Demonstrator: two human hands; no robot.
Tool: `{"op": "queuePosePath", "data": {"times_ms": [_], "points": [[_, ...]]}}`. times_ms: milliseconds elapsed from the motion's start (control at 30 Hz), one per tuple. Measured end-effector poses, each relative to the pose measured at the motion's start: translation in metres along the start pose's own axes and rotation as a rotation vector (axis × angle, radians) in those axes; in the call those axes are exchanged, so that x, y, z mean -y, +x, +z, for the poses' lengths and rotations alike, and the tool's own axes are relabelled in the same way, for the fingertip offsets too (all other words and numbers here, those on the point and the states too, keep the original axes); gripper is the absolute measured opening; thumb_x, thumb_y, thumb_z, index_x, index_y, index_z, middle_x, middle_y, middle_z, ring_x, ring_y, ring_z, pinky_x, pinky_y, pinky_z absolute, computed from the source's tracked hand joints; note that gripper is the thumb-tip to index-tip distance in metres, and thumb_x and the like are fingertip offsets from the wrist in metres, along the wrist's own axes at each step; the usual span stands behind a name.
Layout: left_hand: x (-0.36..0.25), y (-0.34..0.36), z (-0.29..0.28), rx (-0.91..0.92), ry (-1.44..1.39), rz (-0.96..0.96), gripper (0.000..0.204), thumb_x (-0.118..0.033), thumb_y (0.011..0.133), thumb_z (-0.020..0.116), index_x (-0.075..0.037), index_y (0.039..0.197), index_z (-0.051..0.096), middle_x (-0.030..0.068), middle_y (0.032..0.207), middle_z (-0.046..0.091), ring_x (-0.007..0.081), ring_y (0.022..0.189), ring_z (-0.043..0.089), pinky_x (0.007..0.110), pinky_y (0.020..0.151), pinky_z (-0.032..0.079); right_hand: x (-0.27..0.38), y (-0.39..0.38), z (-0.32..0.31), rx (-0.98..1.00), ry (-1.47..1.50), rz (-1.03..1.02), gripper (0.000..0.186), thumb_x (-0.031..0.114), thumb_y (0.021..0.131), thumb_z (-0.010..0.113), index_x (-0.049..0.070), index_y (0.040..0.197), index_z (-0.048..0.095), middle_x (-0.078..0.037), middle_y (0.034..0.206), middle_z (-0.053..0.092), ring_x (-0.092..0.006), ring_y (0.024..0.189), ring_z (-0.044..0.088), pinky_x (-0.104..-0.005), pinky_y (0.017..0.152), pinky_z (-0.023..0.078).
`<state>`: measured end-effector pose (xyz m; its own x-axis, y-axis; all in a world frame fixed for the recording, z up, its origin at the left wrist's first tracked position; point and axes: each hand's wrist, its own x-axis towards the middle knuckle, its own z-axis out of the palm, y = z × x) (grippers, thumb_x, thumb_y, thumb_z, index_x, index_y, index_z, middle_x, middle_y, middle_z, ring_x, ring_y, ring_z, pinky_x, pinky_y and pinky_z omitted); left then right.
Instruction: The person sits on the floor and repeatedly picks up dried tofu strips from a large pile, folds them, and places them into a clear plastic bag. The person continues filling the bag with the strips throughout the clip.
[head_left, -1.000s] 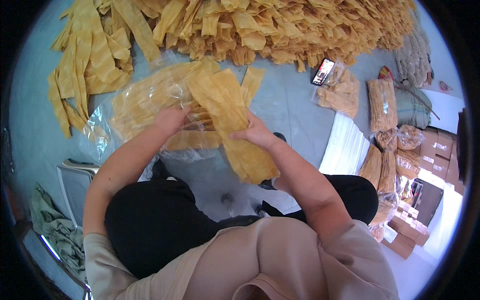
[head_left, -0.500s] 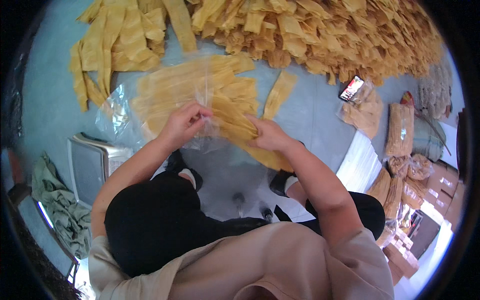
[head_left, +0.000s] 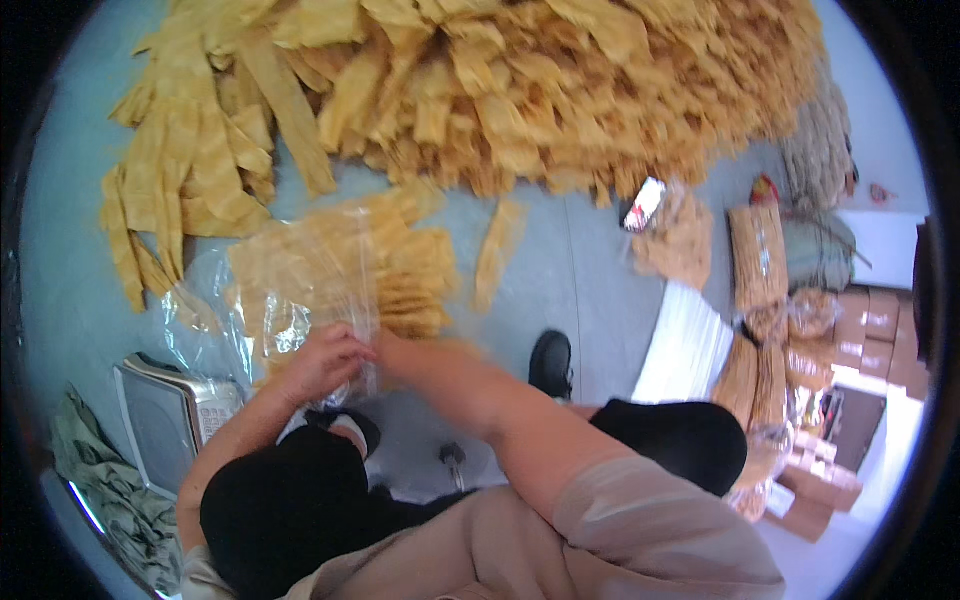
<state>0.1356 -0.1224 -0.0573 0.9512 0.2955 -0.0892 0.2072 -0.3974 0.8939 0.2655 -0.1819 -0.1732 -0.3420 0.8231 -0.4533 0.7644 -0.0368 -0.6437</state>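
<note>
A clear plastic bag (head_left: pixel 280 280) full of yellow sheet strips lies on the floor before me, their folded ends poking out at its right. My left hand (head_left: pixel 325 362) is closed at the bag's near edge, gripping the plastic. My right hand (head_left: pixel 390 355) is beside it at the same edge, smeared by motion and partly hidden. A loose yellow strip (head_left: pixel 495 250) lies right of the bag.
A big heap of yellow strips (head_left: pixel 470 80) spans the back. A scale (head_left: pixel 160 420) and green cloth (head_left: pixel 95 480) are left. Right are a phone (head_left: pixel 642 203) on a packet, a white sheet stack (head_left: pixel 670 360), bundles (head_left: pixel 755 255) and cartons (head_left: pixel 870 325).
My right hand has left the strip it held and moved left toward my left hand. The strip now appears among those at the bag. The view has shifted, everything sitting lower in frame.
</note>
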Motion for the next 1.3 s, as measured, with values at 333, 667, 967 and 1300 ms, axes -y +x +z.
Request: {"op": "queuePosePath", "data": {"times_ms": [333,667,967,1300], "points": [[0.078,-0.023,0.010,-0.213,0.209,-0.141,0.027,-0.012,0.081,0.061,-0.013,0.107,0.067,0.0100,0.113,0.059,0.0307,0.108,0.052,0.040,0.093,0.042,0.005,-0.039,-0.178,0.227,0.097,0.111,0.034,0.032,0.085,0.063,0.013,0.113,0.062,-0.011,0.098,0.068,-0.0256,0.090,0.064,-0.0350,0.080,0.051],[0.041,0.012,-0.031,-0.245,-0.190,-0.326,0.019,-0.009,0.088,0.057,-0.009,0.104,0.067,0.0107,0.098,0.064,0.0210,0.086,0.061,0.030,0.080,0.048,-0.058,-0.034,-0.536,-0.801,-0.538,0.908,0.068,0.042,0.085,0.058,0.017,0.142,0.031,-0.016,0.136,0.047,-0.0282,0.122,0.050,-0.0412,0.098,0.042],[-0.003,0.057,-0.096,-0.628,-0.981,-0.165,0.034,-0.015,0.091,0.059,-0.004,0.123,0.053,0.0080,0.112,0.062,0.0172,0.107,0.057,0.033,0.095,0.043,0.083,-0.070,-0.404,-0.332,-0.607,0.449,0.029,0.014,0.084,0.052,0.015,0.113,0.055,-0.017,0.086,0.066,-0.0340,0.082,0.065,-0.0433,0.069,0.051],[-0.036,0.059,-0.112,-0.804,-1.521,-0.211,0.039,-0.031,0.092,0.058,-0.005,0.121,0.050,0.0120,0.105,0.063,0.0219,0.099,0.059,0.038,0.087,0.048,0.034,0.008,-0.440,-0.745,-0.246,0.012,0.066,0.050,0.080,0.066,0.007,0.128,0.052,-0.014,0.118,0.062,-0.0250,0.110,0.058,-0.0356,0.094,0.045]]}}
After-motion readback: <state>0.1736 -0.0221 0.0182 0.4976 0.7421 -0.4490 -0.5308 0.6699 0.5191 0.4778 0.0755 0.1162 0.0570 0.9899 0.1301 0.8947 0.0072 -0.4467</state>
